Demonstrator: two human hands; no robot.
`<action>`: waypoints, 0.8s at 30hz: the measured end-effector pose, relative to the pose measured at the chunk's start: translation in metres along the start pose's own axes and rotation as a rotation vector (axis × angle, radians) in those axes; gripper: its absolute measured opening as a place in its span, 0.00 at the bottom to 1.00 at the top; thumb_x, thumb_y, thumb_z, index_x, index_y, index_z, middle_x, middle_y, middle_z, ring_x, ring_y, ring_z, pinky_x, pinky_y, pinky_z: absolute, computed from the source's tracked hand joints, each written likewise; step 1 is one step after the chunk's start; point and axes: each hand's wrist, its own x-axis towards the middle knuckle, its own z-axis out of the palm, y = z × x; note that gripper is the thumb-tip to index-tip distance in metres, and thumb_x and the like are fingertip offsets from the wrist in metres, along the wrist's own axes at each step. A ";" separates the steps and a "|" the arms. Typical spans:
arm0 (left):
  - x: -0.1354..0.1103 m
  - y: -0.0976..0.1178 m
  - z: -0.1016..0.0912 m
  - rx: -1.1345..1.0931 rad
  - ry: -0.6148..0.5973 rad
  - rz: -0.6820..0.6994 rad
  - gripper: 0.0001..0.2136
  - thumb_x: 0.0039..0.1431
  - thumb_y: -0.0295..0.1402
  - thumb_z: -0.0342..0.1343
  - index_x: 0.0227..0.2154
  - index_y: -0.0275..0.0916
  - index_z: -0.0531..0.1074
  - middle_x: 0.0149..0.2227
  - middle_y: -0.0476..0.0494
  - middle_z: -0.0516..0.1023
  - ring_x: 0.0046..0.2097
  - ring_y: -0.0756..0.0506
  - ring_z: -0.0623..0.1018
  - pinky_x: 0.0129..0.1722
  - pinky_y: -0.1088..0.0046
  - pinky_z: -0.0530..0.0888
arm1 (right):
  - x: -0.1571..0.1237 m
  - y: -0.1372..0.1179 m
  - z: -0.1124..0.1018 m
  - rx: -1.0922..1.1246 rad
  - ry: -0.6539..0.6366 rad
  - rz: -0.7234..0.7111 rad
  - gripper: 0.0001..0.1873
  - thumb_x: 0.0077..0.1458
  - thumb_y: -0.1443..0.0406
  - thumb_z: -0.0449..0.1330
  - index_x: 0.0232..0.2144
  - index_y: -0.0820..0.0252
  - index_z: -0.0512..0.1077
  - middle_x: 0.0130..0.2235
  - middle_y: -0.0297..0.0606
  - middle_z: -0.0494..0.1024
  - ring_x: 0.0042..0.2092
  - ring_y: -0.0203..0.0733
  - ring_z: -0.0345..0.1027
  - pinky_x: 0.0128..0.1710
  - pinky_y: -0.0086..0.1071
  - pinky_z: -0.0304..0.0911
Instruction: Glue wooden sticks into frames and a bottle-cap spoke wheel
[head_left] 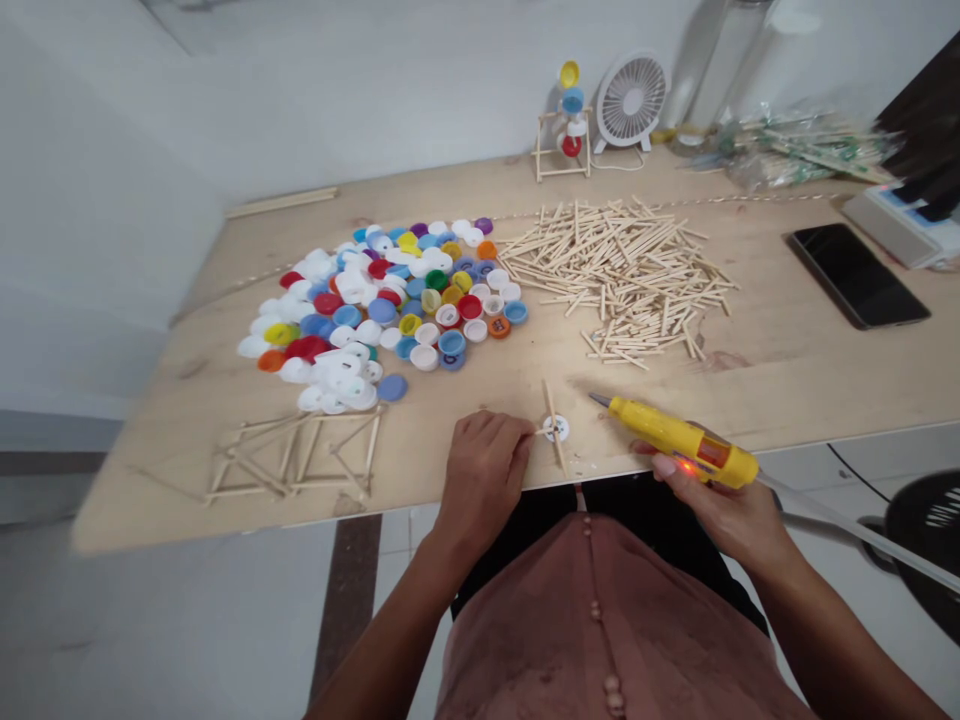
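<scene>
Close to the table's front edge, my left hand (487, 465) pinches the end of a short wooden stick (541, 431). That stick reaches onto a small white bottle cap (561, 433), where a longer wooden stick (551, 400) lies across it. My right hand (724, 510) is wrapped around a yellow hot glue gun (679, 440), which glows red near its grip. Its nozzle points left and stands apart from the cap. A long translucent glue stick (847, 520) sticks out of its back end.
Colourful bottle caps (382, 310) are heaped on the left, with a pile of wooden sticks (622, 270) beside them. Stick frames (296, 460) lie at the front left. A phone (859, 275), power strip (907, 225), small fan (632, 100) and cap-and-stick model (564, 140) stand farther back.
</scene>
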 end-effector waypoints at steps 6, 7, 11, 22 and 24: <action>0.000 0.000 0.001 0.023 -0.008 0.005 0.07 0.62 0.27 0.46 0.32 0.38 0.69 0.31 0.45 0.76 0.36 0.43 0.71 0.41 0.62 0.67 | 0.000 0.001 0.000 -0.011 -0.009 -0.011 0.11 0.50 0.56 0.64 0.34 0.54 0.77 0.35 0.36 0.81 0.38 0.43 0.76 0.38 0.34 0.74; 0.000 0.000 0.001 0.025 -0.012 0.003 0.07 0.62 0.27 0.46 0.32 0.38 0.69 0.31 0.45 0.76 0.36 0.43 0.71 0.41 0.62 0.67 | 0.000 0.001 0.000 -0.009 -0.012 -0.017 0.10 0.51 0.56 0.63 0.35 0.53 0.77 0.36 0.35 0.81 0.38 0.43 0.76 0.38 0.33 0.74; 0.001 0.000 -0.001 0.032 -0.029 -0.002 0.07 0.62 0.27 0.46 0.32 0.37 0.69 0.31 0.44 0.77 0.36 0.43 0.71 0.41 0.62 0.67 | -0.001 0.001 -0.001 -0.017 -0.015 -0.022 0.11 0.52 0.57 0.63 0.37 0.53 0.77 0.37 0.35 0.81 0.39 0.43 0.76 0.39 0.33 0.73; 0.000 0.000 0.003 0.111 -0.031 0.018 0.09 0.62 0.26 0.45 0.32 0.38 0.70 0.29 0.44 0.75 0.36 0.44 0.70 0.41 0.63 0.67 | 0.000 0.003 -0.003 -0.100 -0.023 -0.051 0.13 0.52 0.57 0.62 0.38 0.55 0.77 0.38 0.37 0.82 0.39 0.43 0.76 0.41 0.33 0.73; -0.001 -0.001 0.003 0.127 -0.028 0.031 0.10 0.62 0.25 0.44 0.31 0.38 0.71 0.29 0.44 0.74 0.35 0.44 0.69 0.41 0.63 0.67 | -0.001 0.003 -0.002 -0.106 -0.009 -0.044 0.13 0.52 0.56 0.62 0.37 0.56 0.77 0.37 0.37 0.82 0.39 0.44 0.77 0.40 0.34 0.73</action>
